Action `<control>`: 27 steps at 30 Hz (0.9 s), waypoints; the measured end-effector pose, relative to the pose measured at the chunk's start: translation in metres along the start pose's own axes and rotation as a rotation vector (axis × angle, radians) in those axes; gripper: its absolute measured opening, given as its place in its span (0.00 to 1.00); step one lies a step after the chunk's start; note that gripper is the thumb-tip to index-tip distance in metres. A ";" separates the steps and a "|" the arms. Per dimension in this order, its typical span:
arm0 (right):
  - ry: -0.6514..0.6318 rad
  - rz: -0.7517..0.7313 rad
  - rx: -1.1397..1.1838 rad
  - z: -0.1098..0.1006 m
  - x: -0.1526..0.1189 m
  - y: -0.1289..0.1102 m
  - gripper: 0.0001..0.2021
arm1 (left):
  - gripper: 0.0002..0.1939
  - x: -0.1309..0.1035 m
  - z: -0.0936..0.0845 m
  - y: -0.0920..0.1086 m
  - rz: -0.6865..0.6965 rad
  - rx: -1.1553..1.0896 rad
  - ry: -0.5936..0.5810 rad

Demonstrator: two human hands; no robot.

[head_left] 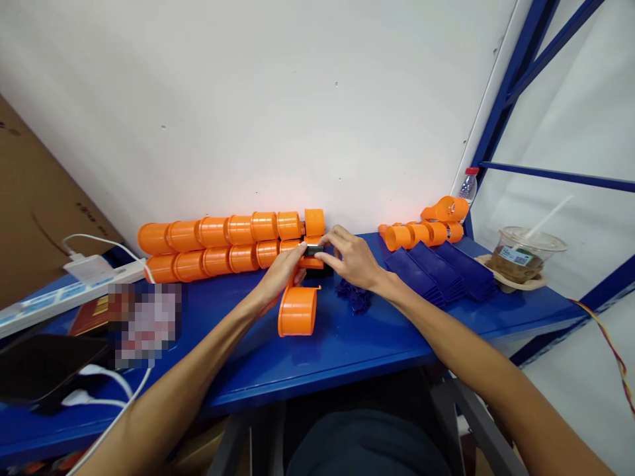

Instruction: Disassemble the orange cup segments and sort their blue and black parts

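Observation:
My left hand point(278, 274) is closed around the handle part of an orange plastic piece, whose round cup point(297, 311) hangs toward the front of the blue table. A small black part point(313, 250) lies between my two hands, at the top of the orange piece. The thumb and fingers of my right hand point(350, 256) pinch at its right end. Just behind my hands are two stacked rows of orange cups point(213, 233). Small dark blue pieces point(354, 295) lie in a heap below my right hand.
Dark blue flat pieces point(436, 271), more orange parts point(421, 233), a bottle point(469, 184) and a drink cup point(526, 254) are on the right. On the left are a power strip point(69, 294), a charger point(89, 268), cables and a black device point(49, 367).

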State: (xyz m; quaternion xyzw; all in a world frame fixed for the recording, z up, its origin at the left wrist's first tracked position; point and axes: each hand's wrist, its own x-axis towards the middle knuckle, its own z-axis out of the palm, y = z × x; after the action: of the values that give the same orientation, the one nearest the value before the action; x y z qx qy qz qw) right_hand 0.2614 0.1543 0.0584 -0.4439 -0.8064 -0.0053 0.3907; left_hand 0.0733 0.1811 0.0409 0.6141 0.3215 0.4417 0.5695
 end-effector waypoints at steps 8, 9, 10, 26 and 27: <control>0.029 0.405 -0.151 -0.027 0.010 0.016 0.09 | 0.16 -0.001 -0.016 0.034 0.086 -0.366 0.279; -0.036 0.436 -0.214 -0.027 0.010 0.021 0.09 | 0.16 -0.002 -0.017 0.037 0.086 -0.388 0.295; -0.111 0.455 -0.268 -0.027 0.010 0.025 0.09 | 0.16 -0.002 -0.017 0.039 0.081 -0.399 0.305; -0.558 0.557 -0.162 0.001 0.009 0.032 0.19 | 0.17 0.001 -0.017 0.031 0.095 -0.348 0.293; -0.556 0.558 -0.157 0.002 0.009 0.032 0.19 | 0.17 0.001 -0.017 0.031 0.097 -0.344 0.290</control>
State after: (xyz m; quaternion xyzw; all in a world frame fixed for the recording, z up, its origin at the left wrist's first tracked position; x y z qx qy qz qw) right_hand 0.2799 0.1808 0.0519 -0.6588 -0.7270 0.1599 0.1088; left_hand 0.0548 0.1851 0.0707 0.4528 0.2900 0.6006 0.5917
